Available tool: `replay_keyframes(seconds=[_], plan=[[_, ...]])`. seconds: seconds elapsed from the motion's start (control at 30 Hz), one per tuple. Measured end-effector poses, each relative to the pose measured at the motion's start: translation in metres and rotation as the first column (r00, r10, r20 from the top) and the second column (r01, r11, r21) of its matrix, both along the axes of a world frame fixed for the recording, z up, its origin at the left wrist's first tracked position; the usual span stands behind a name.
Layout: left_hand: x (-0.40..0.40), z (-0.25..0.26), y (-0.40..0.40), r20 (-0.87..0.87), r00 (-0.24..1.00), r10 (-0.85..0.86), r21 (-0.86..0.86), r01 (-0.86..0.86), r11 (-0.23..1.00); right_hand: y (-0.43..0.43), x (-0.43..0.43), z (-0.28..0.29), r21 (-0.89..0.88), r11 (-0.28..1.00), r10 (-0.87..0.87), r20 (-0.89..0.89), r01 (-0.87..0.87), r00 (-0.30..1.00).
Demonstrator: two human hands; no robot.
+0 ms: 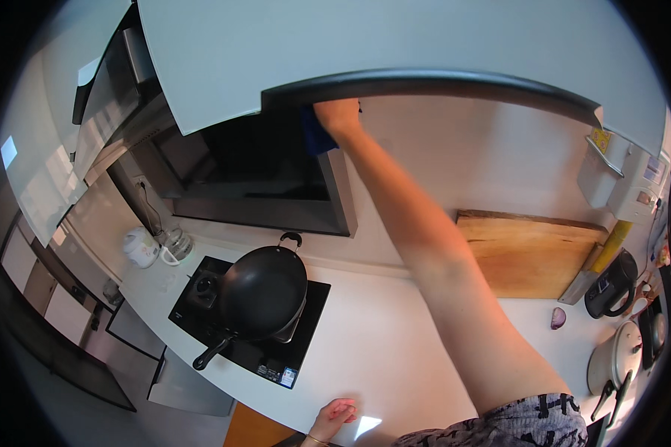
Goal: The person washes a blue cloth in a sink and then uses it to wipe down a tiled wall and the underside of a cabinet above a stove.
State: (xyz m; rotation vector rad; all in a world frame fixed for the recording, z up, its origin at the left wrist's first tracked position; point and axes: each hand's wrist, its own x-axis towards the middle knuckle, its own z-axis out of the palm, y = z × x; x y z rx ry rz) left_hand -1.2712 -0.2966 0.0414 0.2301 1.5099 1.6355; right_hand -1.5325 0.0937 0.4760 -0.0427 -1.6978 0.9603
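Observation:
My right hand (338, 117) is raised to the dark lower edge of the wall cabinet (425, 84), at the end of an outstretched arm. It holds a dark blue cloth (317, 134), which hangs beside the wrist near the window frame (344, 190). That edge hides my fingertips. Low in the picture, my left hand (335, 416) is loosely curled by the front of the white counter (369, 335), with no object visible in it. A black wok (265, 293) sits on the black cooktop (307, 318), its long handle towards the front.
A wooden cutting board (525, 257) leans on the wall beside a cleaver (579, 285). Near it are a piece of red onion (558, 318), a dark electric kettle (612, 285) and a pressure cooker (615, 357). A glass pitcher (178, 243) stands left. A range hood (120, 95) juts out above.

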Motion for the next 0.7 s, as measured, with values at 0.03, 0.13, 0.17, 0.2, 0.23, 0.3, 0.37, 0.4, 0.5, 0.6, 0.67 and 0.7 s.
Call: replay_keyframes(seconds=[0.03, 0.13, 0.17, 0.2, 0.23, 0.3, 0.37, 0.4, 0.5, 0.6, 0.67, 0.7], plan=[[0.0, -0.007, -0.006, 0.024, 0.999, 0.029, -0.026, -0.028, 0.999, -0.01, -0.005, -0.012, 0.039, 0.995, -0.095, -0.02, 0.095, 0.995], [-0.004, -0.023, -0.012, 0.041, 0.999, 0.02, -0.042, -0.018, 0.999, -0.037, -0.001, -0.084, 0.095, 0.961, -0.244, -0.145, 0.259, 0.959], [-0.005, -0.022, -0.014, 0.036, 0.999, 0.012, -0.052, -0.01, 0.999, -0.041, 0.002, -0.121, 0.093, 0.963, -0.243, -0.094, 0.251, 0.966], [-0.007, -0.023, -0.013, 0.035, 0.999, -0.008, -0.058, 0.01, 0.998, -0.035, 0.005, -0.166, 0.07, 0.973, -0.222, -0.001, 0.221, 0.975], [-0.007, -0.024, -0.007, 0.035, 0.999, -0.039, -0.055, 0.041, 0.998, -0.022, 0.01, -0.208, 0.053, 0.978, -0.207, 0.092, 0.203, 0.974], [-0.011, -0.014, 0.009, -0.004, 0.995, -0.103, -0.07, 0.102, 0.992, 0.002, 0.026, -0.269, -0.035, 0.997, -0.062, 0.271, 0.074, 0.961], [-0.009, -0.011, 0.001, -0.01, 0.992, -0.127, -0.124, 0.125, 0.984, -0.017, 0.034, -0.238, -0.049, 0.999, 0.017, 0.351, 0.0, 0.936], [-0.014, -0.011, -0.001, -0.014, 0.989, -0.147, -0.15, 0.143, 0.978, -0.024, 0.036, -0.202, -0.053, 0.998, 0.052, 0.373, -0.034, 0.927], [-0.012, 0.013, 0.013, -0.051, 0.984, -0.169, -0.213, 0.154, 0.965, -0.017, 0.018, -0.09, 0.165, 0.986, -0.031, -0.013, 0.033, 0.999], [-0.006, 0.03, 0.019, -0.034, 0.994, -0.1, -0.171, 0.093, 0.981, -0.007, 0.001, -0.015, 0.121, 0.991, 0.053, -0.004, -0.052, 0.999], [-0.008, 0.035, 0.023, -0.195, 0.978, -0.074, -0.143, 0.046, 0.989, -0.011, 0.0, -0.037, 0.131, 0.982, -0.127, -0.09, 0.138, 0.988], [-0.015, 0.043, 0.023, -0.376, 0.925, -0.065, -0.145, 0.01, 0.989, -0.021, -0.003, -0.065, 0.113, 0.972, -0.188, -0.153, 0.207, 0.97]])
